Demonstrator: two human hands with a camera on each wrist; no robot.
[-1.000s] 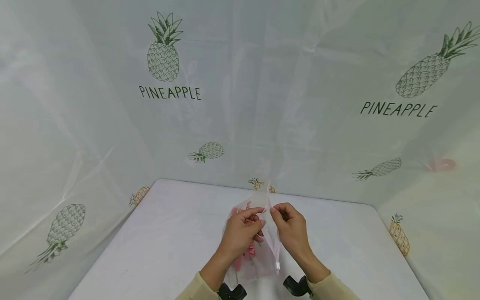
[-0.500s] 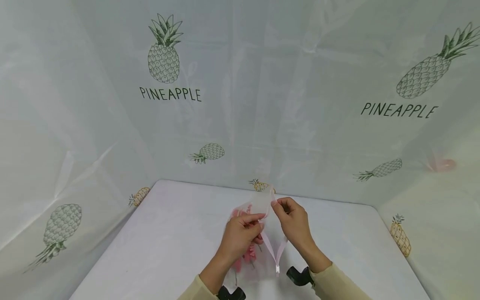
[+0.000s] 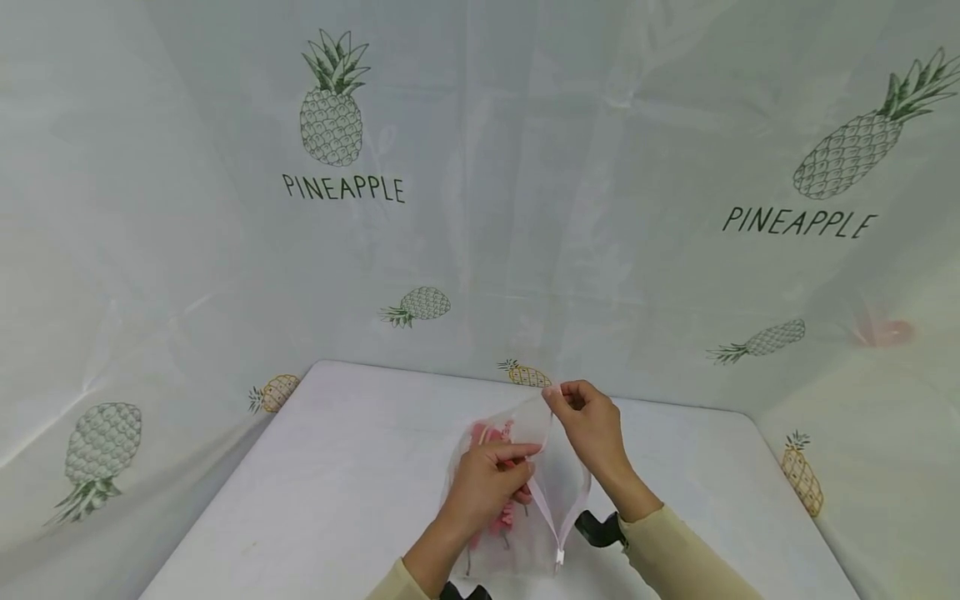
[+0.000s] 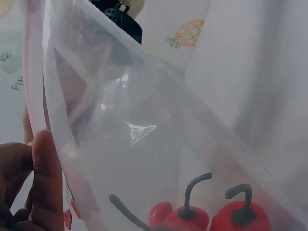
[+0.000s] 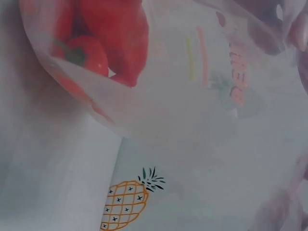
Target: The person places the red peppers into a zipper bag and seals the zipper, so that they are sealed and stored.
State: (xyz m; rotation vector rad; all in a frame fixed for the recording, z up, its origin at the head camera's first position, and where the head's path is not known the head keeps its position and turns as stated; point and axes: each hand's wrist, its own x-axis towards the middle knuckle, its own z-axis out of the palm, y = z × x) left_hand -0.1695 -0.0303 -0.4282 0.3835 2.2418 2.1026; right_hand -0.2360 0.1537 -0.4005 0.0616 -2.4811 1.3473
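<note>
A translucent frosted zip bag (image 3: 525, 546) with a pale pink rim stands on the table, its mouth spread towards the right. Red peppers with dark curved stems (image 4: 244, 217) lie inside, partly hidden by the left hand in the head view; the right wrist view shows them through the film. My left hand (image 3: 491, 483) pinches the near-left edge of the mouth between thumb and fingers. At the upper far corner of the rim, my right hand (image 3: 591, 429) pinches the other side. The white slider (image 3: 559, 556) sits at the lower end of the rim.
A white table (image 3: 360, 450) carries the bag. Behind and beside it hangs a pale curtain (image 3: 510, 208) printed with pineapples. Black wrist mounts (image 3: 598, 528) are worn at the cuffs, close to the bag's lower part.
My right hand has moved slightly up, away from my left hand, and the bag's mouth has spread wider. My left hand has shifted a little down and right, still pinching its edge.
</note>
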